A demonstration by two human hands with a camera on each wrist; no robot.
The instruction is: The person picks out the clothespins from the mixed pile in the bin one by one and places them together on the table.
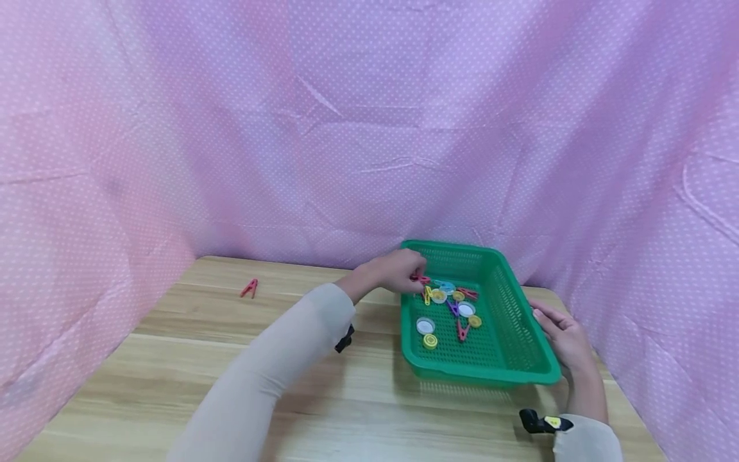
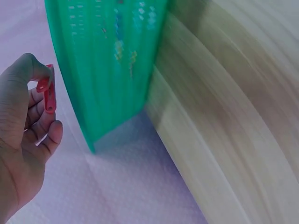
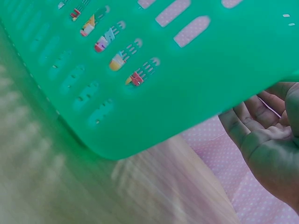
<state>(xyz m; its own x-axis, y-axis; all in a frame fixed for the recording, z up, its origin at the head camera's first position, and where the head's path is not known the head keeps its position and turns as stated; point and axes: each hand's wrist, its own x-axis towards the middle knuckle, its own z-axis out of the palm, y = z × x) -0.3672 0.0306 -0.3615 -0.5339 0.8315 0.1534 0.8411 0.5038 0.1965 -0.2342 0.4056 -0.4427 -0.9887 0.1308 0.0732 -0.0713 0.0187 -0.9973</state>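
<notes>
My left hand (image 1: 398,271) is over the left rim of a green plastic basket (image 1: 482,375). Between thumb and fingers it pinches a red clothespin (image 2: 49,93), seen clearly in the left wrist view. On the basket's right side, my right hand (image 1: 564,337) grips the rim; part of its fingers is hidden by the basket wall. Inside lie several clothespins, among them a yellow clothespin (image 1: 428,295), a purple clothespin (image 1: 453,308) and a red clothespin (image 1: 462,331). Mixed with them are several round caps, such as a yellow cap (image 1: 430,341) and a whitish cap (image 1: 425,326).
Another red clothespin (image 1: 249,288) lies by itself on the left part of the wooden table (image 1: 202,340). A pink dotted cloth (image 1: 369,128) hangs behind the table and along both sides. The basket stands close to the cloth at the back.
</notes>
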